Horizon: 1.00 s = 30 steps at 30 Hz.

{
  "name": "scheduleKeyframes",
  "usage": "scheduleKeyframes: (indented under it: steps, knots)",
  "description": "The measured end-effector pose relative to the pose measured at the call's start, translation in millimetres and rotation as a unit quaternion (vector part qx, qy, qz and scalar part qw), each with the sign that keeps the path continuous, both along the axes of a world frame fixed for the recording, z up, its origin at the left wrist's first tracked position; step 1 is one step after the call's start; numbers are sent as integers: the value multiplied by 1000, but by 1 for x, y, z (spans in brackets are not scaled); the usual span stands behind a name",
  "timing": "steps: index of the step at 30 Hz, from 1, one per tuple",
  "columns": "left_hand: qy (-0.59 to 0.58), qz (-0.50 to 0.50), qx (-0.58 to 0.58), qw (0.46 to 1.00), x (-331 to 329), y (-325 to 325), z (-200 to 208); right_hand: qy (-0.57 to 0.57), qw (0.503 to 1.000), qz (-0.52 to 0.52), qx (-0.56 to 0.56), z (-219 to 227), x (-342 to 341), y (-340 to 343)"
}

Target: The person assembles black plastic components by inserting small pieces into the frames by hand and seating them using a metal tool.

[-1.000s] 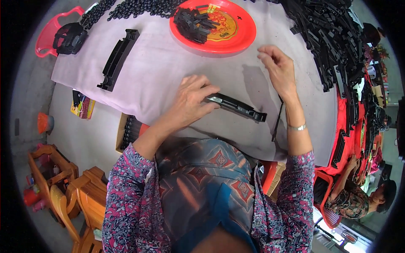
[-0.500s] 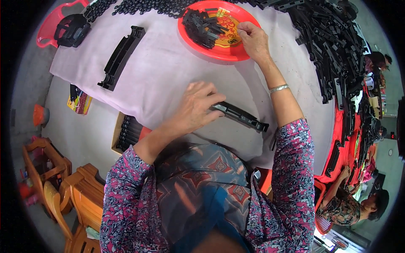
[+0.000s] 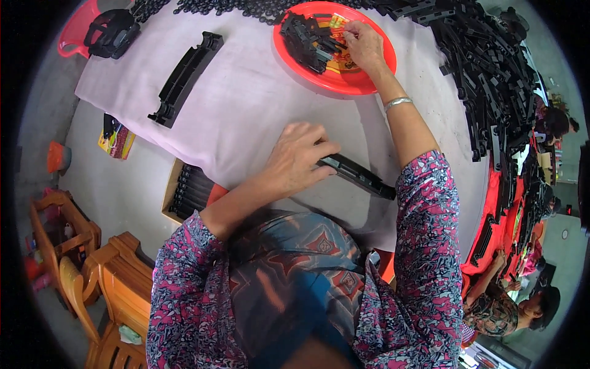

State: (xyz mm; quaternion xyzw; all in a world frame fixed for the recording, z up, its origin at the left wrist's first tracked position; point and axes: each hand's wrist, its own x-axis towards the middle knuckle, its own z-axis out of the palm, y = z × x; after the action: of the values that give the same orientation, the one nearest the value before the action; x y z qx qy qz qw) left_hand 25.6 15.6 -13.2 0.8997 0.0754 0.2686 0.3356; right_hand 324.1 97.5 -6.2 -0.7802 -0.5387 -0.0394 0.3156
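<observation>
Left hand (image 3: 301, 157) closed, thumb and fingers pinching the near-left end of a long, narrow, black plastic channel-shaped part (image 3: 359, 175); the part slants away to the lower right, its far end just beside the right sleeve. Gripping one end only leaves most of the channel uncovered, probably so its length stays open to view and to the other hand. Whether the part rests its full length on the cloth or is tipped slightly up, cannot tell. Right hand (image 3: 362, 44) reaches over the round red plastic plate (image 3: 388, 69) with a yellow printed centre; fingers drawn narrow, tips together. Whether a small piece sits between them, cannot tell. Thin black plastic strips (image 3: 307, 43) lie jumbled toward the plate's left side, beside that hand; the raised rim likely serves to stop such small pieces scattering. Plate stands on the table (image 3: 252, 86), spread with a pale lilac cloth, beyond the left hand and within an arm's stretch. A second long black plastic channel (image 3: 187, 80) lies alone to the left, well apart from the held one, perhaps set there to avoid mixing with the large heap of black plastic parts (image 3: 491, 80) at the far right. Small, rounded, glossy black pieces (image 3: 221, 6) spread along the far edge, left of the plate, seemingly sorted by kind.
</observation>
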Motion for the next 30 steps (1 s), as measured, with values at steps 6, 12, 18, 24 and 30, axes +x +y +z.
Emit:
scheduleKeyframes:
  steps: [6,12,18,24,30]
  knots:
    - [-7,-8,-5,1000,0,-1,1,-31,998,-3,-55,-2,16,29]
    - [0,-8,-6,1000,0,-2,-1,-86,990,1,-115,2,18,37]
    - [4,-11,-2,1000,-2,-3,1,-58,989,-25,-131,13,11,36]
    - [-4,-13,-9,1000,0,-2,-1,-65,987,-31,-145,14,19,40]
    - [-1,-14,-7,1000,-1,-1,1,-76,986,-46,-138,14,20,25]
